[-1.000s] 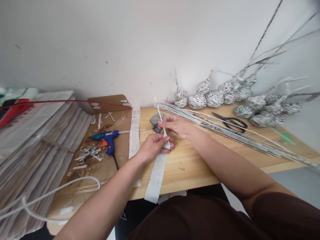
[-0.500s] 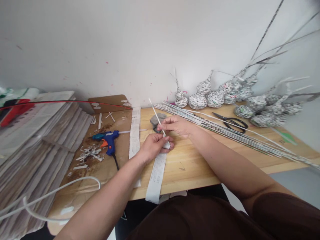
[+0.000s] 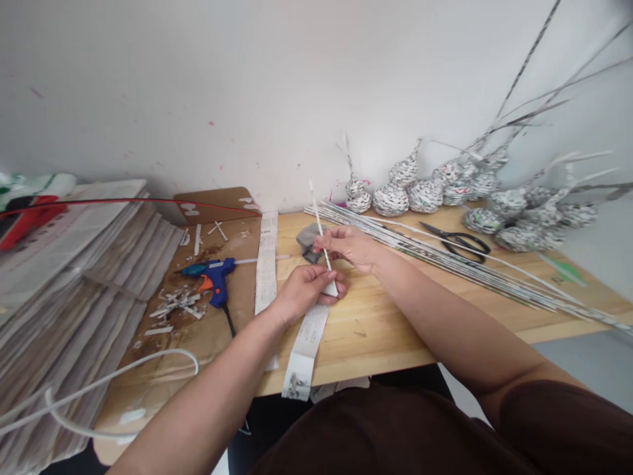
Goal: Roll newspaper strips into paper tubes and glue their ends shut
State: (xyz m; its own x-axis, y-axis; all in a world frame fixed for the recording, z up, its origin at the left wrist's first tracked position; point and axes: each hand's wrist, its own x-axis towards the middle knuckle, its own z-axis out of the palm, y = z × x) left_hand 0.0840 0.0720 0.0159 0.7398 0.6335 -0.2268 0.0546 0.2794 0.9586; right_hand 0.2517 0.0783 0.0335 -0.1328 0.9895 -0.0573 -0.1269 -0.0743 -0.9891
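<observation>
A newspaper strip point(image 3: 307, 340) runs from my hands down over the table's front edge, its upper end wound into a thin paper tube point(image 3: 318, 214). My left hand point(image 3: 307, 290) is closed on the strip where it meets the tube, thumb on top. Just above it, my right hand point(image 3: 343, 247) pinches the tube, which points up and slightly left. A grey cloth point(image 3: 307, 239) lies behind the tube, close to my right fingertips. Left of my hands, another flat newspaper strip point(image 3: 267, 264) rests on the table.
On stained cardboard at left are a blue glue gun point(image 3: 217, 280), paper scraps point(image 3: 178, 305) and stacked newspaper strips point(image 3: 109, 277). Finished paper tubes point(image 3: 425, 254) and black scissors point(image 3: 459, 244) lie at right. Woven paper gourds point(image 3: 425, 194) line the wall. A white cable point(image 3: 148, 356) loops at lower left.
The tube has shifted slightly right and stands taller and more upright. The strip's hanging end has slid up and left, now showing a printed picture. Both hands keep their hold.
</observation>
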